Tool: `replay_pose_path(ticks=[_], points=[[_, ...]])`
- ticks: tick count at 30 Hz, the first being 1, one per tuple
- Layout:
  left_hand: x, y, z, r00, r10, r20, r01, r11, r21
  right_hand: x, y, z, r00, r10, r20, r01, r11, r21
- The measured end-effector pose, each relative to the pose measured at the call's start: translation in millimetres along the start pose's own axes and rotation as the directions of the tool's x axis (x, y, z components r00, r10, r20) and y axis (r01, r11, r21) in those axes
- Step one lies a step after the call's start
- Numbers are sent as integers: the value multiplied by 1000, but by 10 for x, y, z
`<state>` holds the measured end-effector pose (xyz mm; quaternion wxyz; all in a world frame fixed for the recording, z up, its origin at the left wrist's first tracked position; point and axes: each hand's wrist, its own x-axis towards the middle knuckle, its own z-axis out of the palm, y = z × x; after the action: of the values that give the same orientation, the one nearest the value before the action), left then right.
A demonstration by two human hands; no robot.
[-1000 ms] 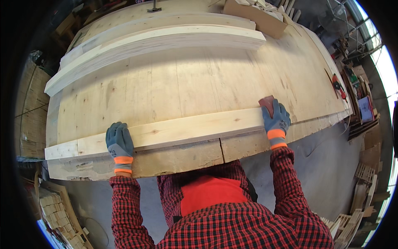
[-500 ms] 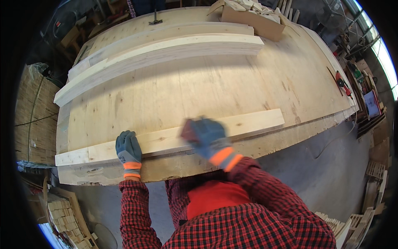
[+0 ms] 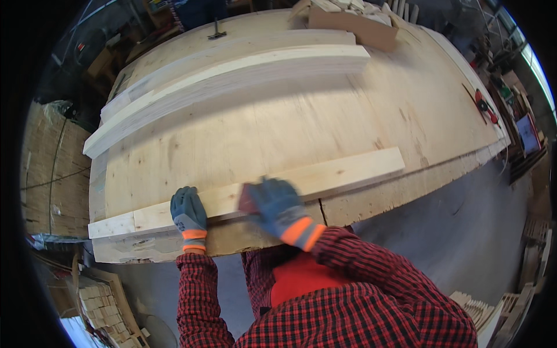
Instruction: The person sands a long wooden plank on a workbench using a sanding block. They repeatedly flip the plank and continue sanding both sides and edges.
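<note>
A long pale wooden board (image 3: 348,171) lies along the near edge of the plywood-topped table (image 3: 272,127), with a joint line close to its left end. My left hand (image 3: 189,211), in a blue and grey glove with an orange-striped cuff, is closed over the board left of its middle, fingers together and reaching across to the far edge. Further right, my gloved right hand (image 3: 277,204) grips a dark red piece of sandpaper (image 3: 248,199) against the board. Motion blurs this hand slightly, and its palm hides part of the sandpaper.
Long boards (image 3: 232,75) lie stacked across the table's far half. Behind them stand a cardboard box (image 3: 348,29) of wood offcuts and a dark metal tool (image 3: 217,33). A red-handled tool (image 3: 486,107) lies at the right edge. Strapped wood (image 3: 52,168) stands left.
My right hand has slid leftward along the board with the sandpaper, closer to my left hand. The left hand keeps its place on the board. The whole view has shifted slightly.
</note>
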<state>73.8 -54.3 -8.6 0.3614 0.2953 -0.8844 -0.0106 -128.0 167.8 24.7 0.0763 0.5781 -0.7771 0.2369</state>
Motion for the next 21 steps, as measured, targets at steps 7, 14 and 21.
replay_pose_path(ticks=[7,14,21], points=[[-57,-145,90,998,-30,48,31,999,-15,-498,751,-341,992,6,-129,-12,999,-47],[-90,-171,73,996,-32,85,32,999,-2,-1077,2104,-1063,799,363,-479,-557,745,-366],[-105,-259,113,994,-28,106,23,998,54,-317,375,-173,984,5,-180,-28,992,-125]])
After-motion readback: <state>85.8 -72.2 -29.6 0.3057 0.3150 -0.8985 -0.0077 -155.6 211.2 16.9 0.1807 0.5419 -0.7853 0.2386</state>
